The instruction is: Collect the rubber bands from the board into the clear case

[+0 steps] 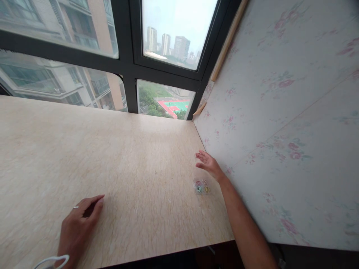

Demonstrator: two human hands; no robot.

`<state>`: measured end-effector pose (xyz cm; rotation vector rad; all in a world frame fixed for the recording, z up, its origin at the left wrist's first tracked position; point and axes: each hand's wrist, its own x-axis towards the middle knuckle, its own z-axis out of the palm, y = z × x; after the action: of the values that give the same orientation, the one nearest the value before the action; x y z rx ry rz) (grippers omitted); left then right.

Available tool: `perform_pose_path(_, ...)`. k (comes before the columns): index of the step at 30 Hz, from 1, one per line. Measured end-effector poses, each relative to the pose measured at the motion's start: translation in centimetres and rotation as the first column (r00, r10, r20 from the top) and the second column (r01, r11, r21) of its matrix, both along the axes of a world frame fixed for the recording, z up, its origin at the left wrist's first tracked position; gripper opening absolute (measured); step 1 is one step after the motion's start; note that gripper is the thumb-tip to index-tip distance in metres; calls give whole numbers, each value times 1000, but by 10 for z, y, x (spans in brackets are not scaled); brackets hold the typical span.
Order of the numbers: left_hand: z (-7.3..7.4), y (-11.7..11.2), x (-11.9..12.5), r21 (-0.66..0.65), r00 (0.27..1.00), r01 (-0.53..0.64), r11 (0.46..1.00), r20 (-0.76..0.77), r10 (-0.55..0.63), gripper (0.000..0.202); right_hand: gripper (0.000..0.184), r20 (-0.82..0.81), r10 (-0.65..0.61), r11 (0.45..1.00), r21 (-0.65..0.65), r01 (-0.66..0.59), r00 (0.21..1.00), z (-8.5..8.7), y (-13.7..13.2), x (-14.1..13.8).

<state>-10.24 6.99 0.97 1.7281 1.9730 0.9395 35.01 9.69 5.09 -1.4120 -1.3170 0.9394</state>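
Observation:
My left hand [80,220] rests on the stone ledge at the lower left, a ring on one finger. Its thumb tip meets the index fingertip, and I see nothing held between them. My right hand [209,164] is open beside the wall, fingers spread and holding nothing. Just below it on the ledge lies a small clear plastic case [201,186]. Small ring-shaped pieces in pink, pale, green and yellow sit in its separate sections. The hand and the case look apart.
The beige marbled ledge [134,168] runs back to dark-framed windows [127,67]. A wall with floral paper [275,130] rises close along the right forearm. A white cord [53,259] loops at the left wrist. The ledge's front edge drops off at the bottom.

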Motion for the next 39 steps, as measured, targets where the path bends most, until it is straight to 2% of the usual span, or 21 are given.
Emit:
perform_pose_path(1,0,0,0,8,1000,0,1000,-2,0,26,80,-200,7,999,43,1,980,5,-9,-7)
perform_pose_path(2,-1,0,0,16,1000,3,1000,-5,-3,25,76,-373,-3,996,81,36,928,10,-18,-13)
perform_pose_path(4,-1,-1,-1,37,1000,13,999,-17,-12,25,74,-574,-23,997,50,63,819,19,-38,-25)
perform_pose_path(6,-3,0,-1,57,999,20,998,-45,-17,25,75,-636,-48,998,-57,15,770,27,-55,-34)
perform_pose_path(10,-2,5,8,90,991,53,995,-126,-41,27,80,-677,-52,968,-215,-130,734,38,-76,-49)
perform_pose_path(13,11,2,34,195,992,89,977,-106,-69,29,77,-762,-26,942,-235,-239,647,42,-82,-59)
perform_pose_path(15,27,-6,63,266,987,160,950,-49,-153,28,74,-819,-11,926,-225,-304,573,42,-84,-67)
perform_pose_path(17,45,-18,97,294,938,326,898,21,-347,29,70,-859,-11,909,-222,-353,512,39,-85,-76)
perform_pose_path(18,54,-25,115,298,889,423,856,46,-455,32,69,-874,-18,900,-225,-372,486,38,-85,-81)
perform_pose_path(21,72,-38,159,310,699,669,675,45,-713,65,68,-908,-43,877,-235,-419,418,32,-88,-93)
perform_pose_path(22,74,-39,170,313,650,710,631,51,-758,71,68,-912,-47,874,-234,-425,407,31,-90,-95)
perform_pose_path(23,76,-40,178,320,627,725,610,62,-777,73,68,-913,-45,875,-232,-425,406,30,-91,-96)
perform_pose_path(27,73,-36,191,316,622,714,625,124,-773,60,67,-911,-27,879,-217,-425,410,27,-98,-91)
perform_pose_path(32,71,-34,196,272,572,753,599,180,-800,53,60,-954,-29,878,-168,-449,299,23,-106,-77)
perform_pose_path(35,69,-33,203,244,556,769,591,203,-806,55,58,-944,-19,891,-165,-423,328,19,-110,-70)
perform_pose_path(39,63,-31,215,175,510,816,552,235,-828,48,60,-903,-6,906,-187,-379,430,14,-114,-57)
